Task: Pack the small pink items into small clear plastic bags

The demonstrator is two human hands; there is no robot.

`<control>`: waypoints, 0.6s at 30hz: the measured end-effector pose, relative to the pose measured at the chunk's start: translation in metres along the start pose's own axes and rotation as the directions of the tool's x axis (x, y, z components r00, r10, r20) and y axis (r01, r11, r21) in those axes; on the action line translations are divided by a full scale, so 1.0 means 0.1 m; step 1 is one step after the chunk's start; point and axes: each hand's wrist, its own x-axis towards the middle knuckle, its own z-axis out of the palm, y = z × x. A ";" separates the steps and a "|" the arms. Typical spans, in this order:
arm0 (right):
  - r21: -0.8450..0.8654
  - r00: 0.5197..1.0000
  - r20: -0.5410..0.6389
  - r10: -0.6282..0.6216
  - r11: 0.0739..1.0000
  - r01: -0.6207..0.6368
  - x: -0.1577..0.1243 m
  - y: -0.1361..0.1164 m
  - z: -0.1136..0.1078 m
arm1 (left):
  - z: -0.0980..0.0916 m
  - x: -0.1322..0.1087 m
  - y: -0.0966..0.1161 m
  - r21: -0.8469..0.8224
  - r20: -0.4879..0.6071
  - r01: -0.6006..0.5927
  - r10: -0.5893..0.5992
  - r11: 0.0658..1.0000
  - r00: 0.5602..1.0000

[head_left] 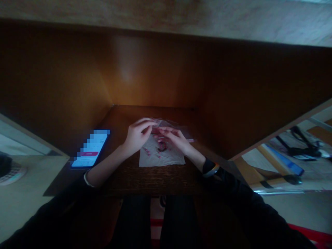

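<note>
Both of my hands meet above the middle of a dark wooden desk [160, 180]. My left hand [137, 135] and my right hand [175, 138] each pinch a small clear plastic bag [166, 124] between their fingertips. Below them lies a white sheet of paper [166, 157] with several small pink and dark pieces [161, 146] scattered on it. What is inside the bag is too dim to tell.
A lit phone [90, 150] lies on the desk at the left. Brown wooden walls enclose the desk on three sides. A neighbouring desk at the right carries cables and a blue object [285, 162]. A round white object [10, 171] sits at the far left.
</note>
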 end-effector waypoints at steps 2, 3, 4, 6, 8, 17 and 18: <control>0.228 0.992 0.059 0.114 0.966 -0.124 0.02 -0.05 0.02 | 0.01 -0.01 0.01 -0.034 0.004 0.009 -0.009 0.999 1.000; 0.310 0.986 0.076 0.148 0.936 -0.164 0.03 -0.07 0.02 | 0.03 -0.01 0.02 -0.056 0.009 0.011 -0.010 0.998 1.000; 0.378 0.982 0.080 0.170 0.907 -0.188 0.03 -0.09 0.02 | 0.04 -0.02 0.04 -0.082 0.021 0.013 -0.011 0.997 1.000; 0.479 0.977 0.062 0.202 0.853 -0.207 0.04 -0.11 0.01 | 0.06 -0.02 0.08 -0.148 0.066 0.025 -0.015 0.989 0.998; 0.527 0.972 0.037 0.231 0.822 -0.215 0.04 -0.10 -0.02 | 0.07 -0.01 0.10 -0.233 0.136 0.062 -0.030 0.971 0.990; 0.402 0.976 -0.089 0.201 0.904 -0.149 0.04 -0.01 -0.19 | -0.03 0.01 -0.38 0.124 0.199 0.364 -0.382 0.923 0.902; 0.392 0.978 -0.080 0.195 0.908 -0.149 0.04 -0.01 -0.20 | -0.02 -0.02 -0.44 0.216 0.227 0.363 -0.408 0.906 0.884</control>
